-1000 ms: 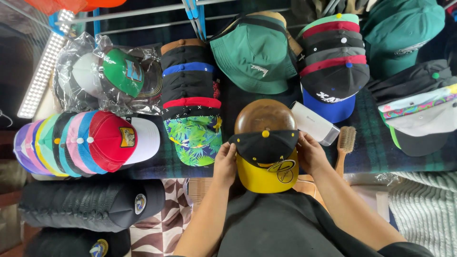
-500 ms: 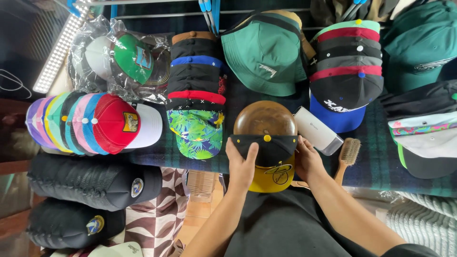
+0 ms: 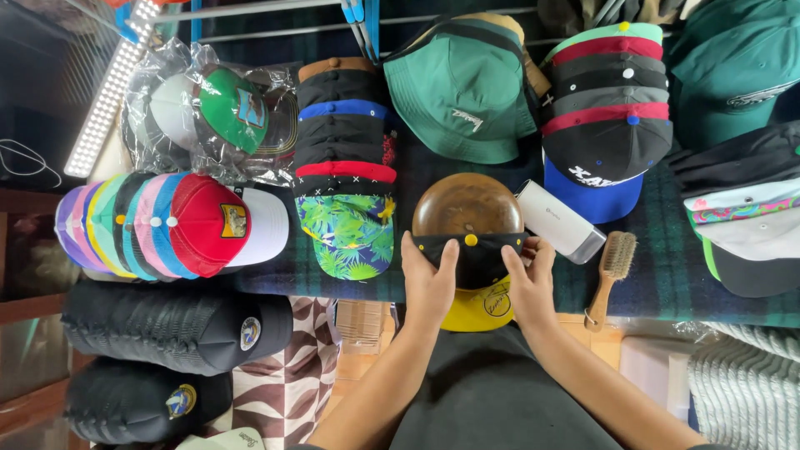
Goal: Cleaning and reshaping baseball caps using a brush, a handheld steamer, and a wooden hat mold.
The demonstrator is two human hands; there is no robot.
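Hands flanked the cap: our left hand and right hand gripped its crown sides (brim pointing toward us), against the wooden form.

Near the bench's far left corner we see a crinkled clear plastic bag wrapped around a green and white cap. On the red cap at the left edge sits a small square patch, yellow and dark. Below the bench's near edge, two dark caps each carry a round badge: one pale, one blue and yellow. On the yellow brim at the near edge we see a round black-outlined sticker.
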